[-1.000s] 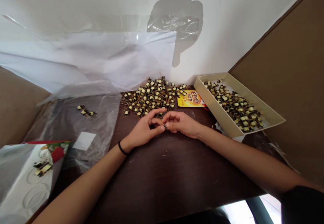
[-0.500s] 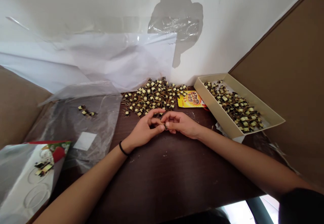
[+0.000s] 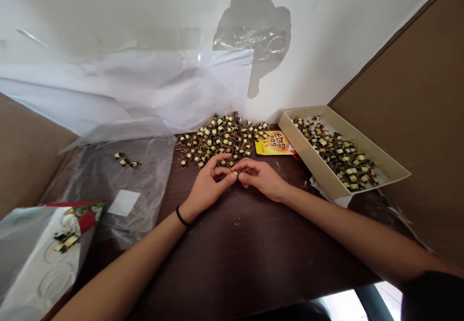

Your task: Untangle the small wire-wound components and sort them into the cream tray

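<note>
Between the fingertips of both hands is one small transformer coil point(image 3: 236, 172), with a pale yellow middle, black ends and thin wire legs. My left hand point(image 3: 208, 183), a black band on its wrist, pinches it from the left with thumb and fingers. From the right, my right hand point(image 3: 266, 180) grips the same coil, its fingers curled. Just beyond the hands lies a heap of similar coils point(image 3: 221, 137) with their wires tangled. More of these coils point(image 3: 337, 154) fill a shallow cream box point(image 3: 317, 166) at the right.
A yellow packet point(image 3: 274, 143) lies between heap and box. On the left, a clear plastic bag point(image 3: 152, 185) has a few coils and a white label point(image 3: 123, 202) on it. Nearer, a printed sheet point(image 3: 27, 268) under clear plastic bears several coils. A white wall stands behind the dark table point(image 3: 235, 258).
Both hands stay together with the coil between them. The fingers have shifted slightly, and the coil now shows more plainly at the fingertips.
</note>
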